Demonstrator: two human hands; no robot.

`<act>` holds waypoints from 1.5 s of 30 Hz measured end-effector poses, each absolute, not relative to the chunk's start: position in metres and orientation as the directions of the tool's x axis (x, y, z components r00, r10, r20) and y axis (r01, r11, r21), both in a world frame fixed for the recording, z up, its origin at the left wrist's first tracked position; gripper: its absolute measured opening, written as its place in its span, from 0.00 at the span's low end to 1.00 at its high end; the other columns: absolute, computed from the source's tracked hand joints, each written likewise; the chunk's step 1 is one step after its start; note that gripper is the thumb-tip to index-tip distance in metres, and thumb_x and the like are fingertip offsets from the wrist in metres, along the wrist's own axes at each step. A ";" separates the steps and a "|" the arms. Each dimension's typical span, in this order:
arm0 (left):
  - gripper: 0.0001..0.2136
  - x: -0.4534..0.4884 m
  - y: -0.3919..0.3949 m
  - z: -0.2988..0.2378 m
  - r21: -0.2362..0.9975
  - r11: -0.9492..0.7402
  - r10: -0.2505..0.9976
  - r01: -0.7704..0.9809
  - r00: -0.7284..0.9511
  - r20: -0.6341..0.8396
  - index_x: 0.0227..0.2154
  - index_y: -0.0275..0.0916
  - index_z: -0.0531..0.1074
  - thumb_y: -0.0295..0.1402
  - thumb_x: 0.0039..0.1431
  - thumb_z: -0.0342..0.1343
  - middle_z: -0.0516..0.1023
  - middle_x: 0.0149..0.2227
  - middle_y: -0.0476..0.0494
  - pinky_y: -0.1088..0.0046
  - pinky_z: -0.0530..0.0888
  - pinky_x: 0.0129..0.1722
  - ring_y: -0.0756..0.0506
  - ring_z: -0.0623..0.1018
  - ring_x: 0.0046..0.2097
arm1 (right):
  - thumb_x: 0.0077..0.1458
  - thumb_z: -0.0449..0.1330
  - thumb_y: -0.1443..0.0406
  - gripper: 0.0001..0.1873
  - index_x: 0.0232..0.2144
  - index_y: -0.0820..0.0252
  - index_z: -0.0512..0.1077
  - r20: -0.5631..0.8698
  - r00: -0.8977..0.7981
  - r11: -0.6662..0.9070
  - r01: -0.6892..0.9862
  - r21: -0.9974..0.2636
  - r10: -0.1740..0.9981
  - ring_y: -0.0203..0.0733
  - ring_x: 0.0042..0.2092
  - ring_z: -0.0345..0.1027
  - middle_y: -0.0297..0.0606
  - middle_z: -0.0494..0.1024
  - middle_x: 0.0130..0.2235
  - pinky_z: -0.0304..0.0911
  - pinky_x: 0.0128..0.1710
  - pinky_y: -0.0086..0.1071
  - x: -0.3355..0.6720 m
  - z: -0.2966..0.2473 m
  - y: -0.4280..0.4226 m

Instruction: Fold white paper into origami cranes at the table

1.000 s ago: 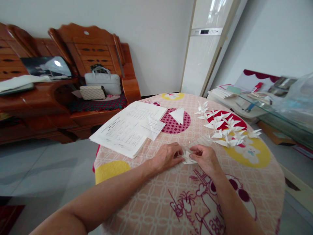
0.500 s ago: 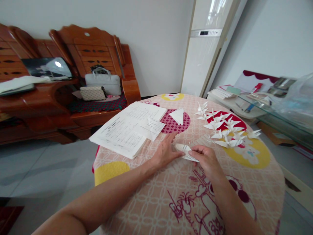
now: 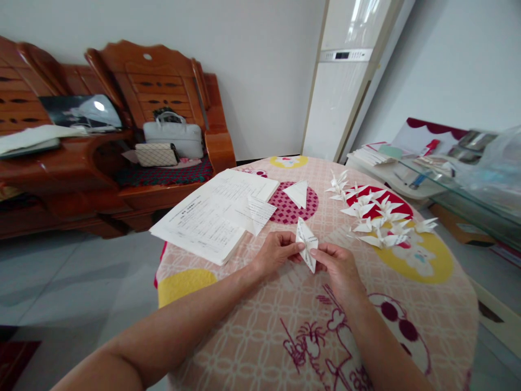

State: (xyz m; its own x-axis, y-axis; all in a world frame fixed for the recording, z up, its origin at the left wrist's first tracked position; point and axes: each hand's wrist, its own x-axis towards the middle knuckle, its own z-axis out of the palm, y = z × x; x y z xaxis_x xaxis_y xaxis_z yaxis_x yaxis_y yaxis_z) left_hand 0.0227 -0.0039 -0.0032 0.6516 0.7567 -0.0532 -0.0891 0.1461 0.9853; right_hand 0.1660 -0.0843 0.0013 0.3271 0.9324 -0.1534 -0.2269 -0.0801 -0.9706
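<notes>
Between my hands is a folded piece of printed paper point(image 3: 306, 239), a narrow diamond with one tip pointing away from me. My left hand point(image 3: 280, 248) pinches its left side, thumb on top and fingers curled beneath. On its right edge my right hand point(image 3: 337, 263) presses with the thumb, the other fingers bent behind. Beyond it lie a folded paper triangle point(image 3: 297, 193) and, overlapping a printed booklet point(image 3: 195, 217), a partly folded sheet point(image 3: 260, 213). Several folded paper cranes point(image 3: 380, 209) are grouped at the right.
A patterned cloth covers the round table point(image 3: 244, 331). At the right, a glass shelf point(image 3: 468, 201) with papers and a plastic bag adjoins it. Behind on the left stands a wooden bench point(image 3: 163, 81) with handbags point(image 3: 175, 136); a white upright cabinet unit point(image 3: 337, 103) stands at the back wall.
The folded paper has turned from lying slantwise to pointing away from me, its diamond shape now showing. My left hand has closed from spread fingers onto its left side.
</notes>
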 end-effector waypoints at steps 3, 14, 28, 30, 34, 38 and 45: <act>0.19 0.022 -0.003 -0.003 0.989 0.117 0.768 -0.092 0.639 -0.031 0.25 0.31 0.72 0.45 0.48 0.64 0.73 0.23 0.47 0.77 0.67 0.26 0.52 0.71 0.24 | 0.41 0.67 0.60 0.10 0.21 0.63 0.77 -0.175 0.250 -0.131 -0.186 -0.974 0.952 0.37 0.21 0.68 0.38 0.78 0.21 0.63 0.20 0.28 0.164 0.001 -0.085; 0.16 0.018 -0.005 -0.004 0.992 -0.076 0.785 0.098 0.619 -0.002 0.23 0.33 0.70 0.44 0.50 0.60 0.67 0.20 0.52 0.79 0.56 0.21 0.54 0.64 0.22 | 0.41 0.68 0.59 0.14 0.23 0.66 0.77 -0.244 0.095 -0.231 -0.132 -0.964 0.965 0.36 0.21 0.70 0.40 0.78 0.22 0.65 0.21 0.27 0.163 0.001 -0.088; 0.19 0.016 -0.013 0.001 0.965 -0.152 0.720 0.214 0.693 -0.040 0.17 0.35 0.61 0.44 0.49 0.59 0.57 0.18 0.55 0.78 0.51 0.20 0.56 0.56 0.22 | 0.37 0.70 0.60 0.12 0.25 0.62 0.77 -0.142 0.300 -0.089 -0.185 -0.979 0.943 0.38 0.25 0.68 0.36 0.78 0.24 0.62 0.27 0.30 0.166 0.000 -0.086; 0.19 0.016 -0.014 0.002 0.966 -0.148 0.718 0.215 0.695 -0.045 0.17 0.36 0.60 0.44 0.50 0.58 0.56 0.18 0.55 0.78 0.51 0.20 0.56 0.56 0.22 | 0.38 0.70 0.61 0.10 0.24 0.62 0.78 -0.148 0.297 -0.092 -0.195 -0.977 0.944 0.38 0.25 0.68 0.35 0.78 0.23 0.61 0.27 0.30 0.164 0.000 -0.087; 0.19 0.016 -0.015 0.002 0.966 -0.142 0.705 0.215 0.708 -0.053 0.17 0.36 0.59 0.43 0.51 0.57 0.55 0.18 0.55 0.78 0.50 0.20 0.56 0.56 0.21 | 0.40 0.68 0.64 0.06 0.23 0.62 0.78 -0.141 0.302 -0.072 -0.228 -0.971 0.943 0.36 0.23 0.66 0.33 0.76 0.21 0.59 0.26 0.29 0.163 -0.001 -0.087; 0.18 0.015 -0.014 0.003 0.971 -0.129 0.688 0.199 0.724 -0.057 0.17 0.36 0.60 0.43 0.51 0.58 0.56 0.18 0.55 0.78 0.51 0.20 0.56 0.57 0.21 | 0.39 0.68 0.65 0.05 0.21 0.61 0.77 -0.127 0.332 -0.040 -0.255 -0.966 0.935 0.35 0.23 0.64 0.32 0.74 0.20 0.58 0.26 0.29 0.162 -0.004 -0.086; 0.17 0.014 -0.009 0.006 0.985 -0.071 0.621 0.158 0.780 -0.080 0.20 0.34 0.64 0.44 0.49 0.60 0.61 0.19 0.54 0.79 0.53 0.20 0.55 0.60 0.21 | 0.44 0.66 0.63 0.11 0.16 0.61 0.72 -0.120 0.349 -0.001 -0.322 -0.947 0.929 0.33 0.21 0.61 0.30 0.71 0.18 0.57 0.24 0.28 0.162 -0.004 -0.086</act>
State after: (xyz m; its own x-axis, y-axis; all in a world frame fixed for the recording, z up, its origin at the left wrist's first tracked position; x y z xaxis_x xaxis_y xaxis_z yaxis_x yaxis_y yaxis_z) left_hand 0.0138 -0.0089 0.0057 0.7801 0.6205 -0.0801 0.1580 -0.0714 0.9849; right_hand 0.1617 -0.0857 -0.0042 0.3495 0.9293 -0.1197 -0.3222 -0.0008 -0.9467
